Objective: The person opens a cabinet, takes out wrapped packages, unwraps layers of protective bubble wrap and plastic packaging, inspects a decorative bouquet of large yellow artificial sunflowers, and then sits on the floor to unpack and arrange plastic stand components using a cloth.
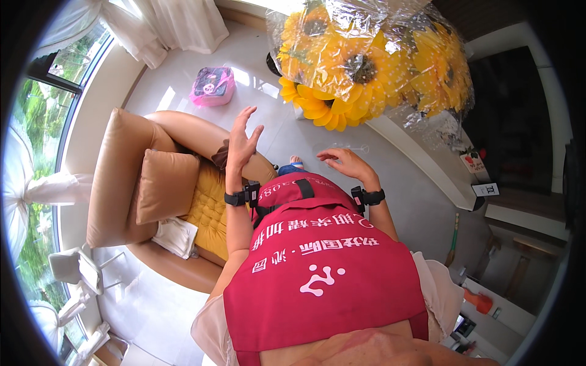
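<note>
My left hand is raised with its fingers and thumb apart, holding nothing. It shows above the padded arm of a tan armchair, beside a ruffled dark brown cloth. Over the grey floor, my right hand hangs bent at the wrist with its fingers loosely curled and apart, also without anything in it. Each wrist wears a black strapped device. A red apron with white writing covers my front. Ahead is a bunch of large artificial sunflowers, partly wrapped in clear dotted plastic film.
A tan cushion, a mustard tufted seat pad and folded white cloths lie in the armchair. On the floor sits a pink-wrapped box. A curved white cabinet edge runs along the right. White curtains border the windows.
</note>
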### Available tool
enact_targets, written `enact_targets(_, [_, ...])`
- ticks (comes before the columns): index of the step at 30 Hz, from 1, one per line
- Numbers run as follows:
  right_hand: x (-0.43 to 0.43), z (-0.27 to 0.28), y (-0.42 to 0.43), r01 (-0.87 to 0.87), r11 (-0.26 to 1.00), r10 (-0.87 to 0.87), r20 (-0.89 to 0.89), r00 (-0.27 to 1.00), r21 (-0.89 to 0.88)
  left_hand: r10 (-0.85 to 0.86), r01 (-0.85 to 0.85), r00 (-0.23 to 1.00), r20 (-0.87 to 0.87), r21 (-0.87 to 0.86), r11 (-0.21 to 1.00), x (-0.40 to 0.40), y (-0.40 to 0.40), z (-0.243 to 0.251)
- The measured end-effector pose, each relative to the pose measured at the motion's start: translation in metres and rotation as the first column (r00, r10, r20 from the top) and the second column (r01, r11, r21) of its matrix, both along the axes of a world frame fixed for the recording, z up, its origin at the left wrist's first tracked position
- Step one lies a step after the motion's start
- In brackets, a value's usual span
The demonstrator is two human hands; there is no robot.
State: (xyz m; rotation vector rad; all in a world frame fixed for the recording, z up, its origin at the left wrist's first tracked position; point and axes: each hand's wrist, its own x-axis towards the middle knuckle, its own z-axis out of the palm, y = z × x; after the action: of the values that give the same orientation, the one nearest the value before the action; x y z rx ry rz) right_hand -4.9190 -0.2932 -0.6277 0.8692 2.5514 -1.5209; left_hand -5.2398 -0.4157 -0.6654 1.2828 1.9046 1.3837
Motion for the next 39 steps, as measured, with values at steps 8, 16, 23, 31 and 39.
enact_targets(8, [0.000, -0.010, 0.000, 0.014, 0.998, -0.014, 0.006, 1.000, -0.064, -0.018, 0.012, 0.999, -0.041, -0.122, 0.992, -0.020, -0.033, -0.046])
enact_targets(16, [-0.002, -0.018, -0.003, -0.028, 0.995, 0.029, 0.018, 0.999, -0.097, 0.182, -0.107, 0.959, 0.218, -0.316, 0.943, -0.060, -0.112, -0.230])
enact_targets(23, [0.004, -0.019, 0.011, 0.029, 0.999, -0.027, -0.058, 0.998, 0.031, 0.169, -0.163, 0.985, -0.030, -0.483, 0.861, -0.076, -0.089, -0.265])
enact_targets(31, [0.042, -0.045, -0.020, 0.207, 0.976, -0.205, 0.029, 0.978, -0.069, 0.031, -0.161, 0.980, -0.197, -0.690, 0.705, -0.098, -0.055, -0.337])
enact_targets(39, [0.073, -0.053, -0.076, 0.382, 0.908, -0.336, 0.244, 0.910, -0.172, 0.157, -0.394, 0.916, -0.370, -0.749, 0.533, -0.067, -0.015, -0.339])
